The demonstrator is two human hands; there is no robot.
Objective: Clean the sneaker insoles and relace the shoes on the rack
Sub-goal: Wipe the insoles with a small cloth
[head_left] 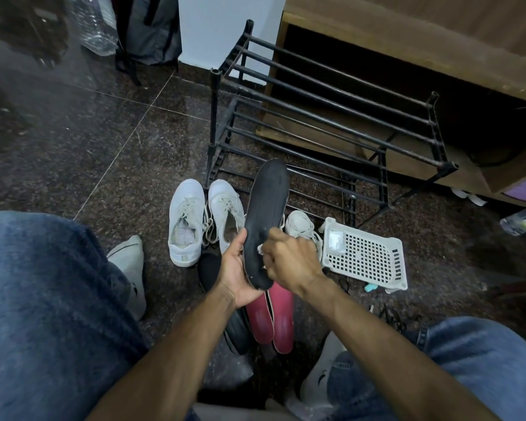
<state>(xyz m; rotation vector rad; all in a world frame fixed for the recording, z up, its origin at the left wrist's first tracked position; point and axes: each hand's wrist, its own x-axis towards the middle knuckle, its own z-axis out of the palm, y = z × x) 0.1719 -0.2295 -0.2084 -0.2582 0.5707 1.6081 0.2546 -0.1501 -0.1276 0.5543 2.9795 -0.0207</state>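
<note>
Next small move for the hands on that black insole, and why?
Probably draw the right hand, which pinches a white wipe, up the black insole toward its toe. The left hand holds the heel end, the wipe sits low near the heel, and the upper stretch is uncovered.

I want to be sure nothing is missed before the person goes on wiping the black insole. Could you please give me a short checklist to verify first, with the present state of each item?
1. Left hand grips the heel end of the black insole: ok.
2. Right hand holds a white wipe against the insole: ok.
3. Insole surface already clean: cannot tell.
4. Red insoles lie on the floor, apart from the one in hand: ok.
5. White sneakers are laced: ok; laces look loose.
6. Shoes back on the black rack: not ok, its bars hold none.
</note>
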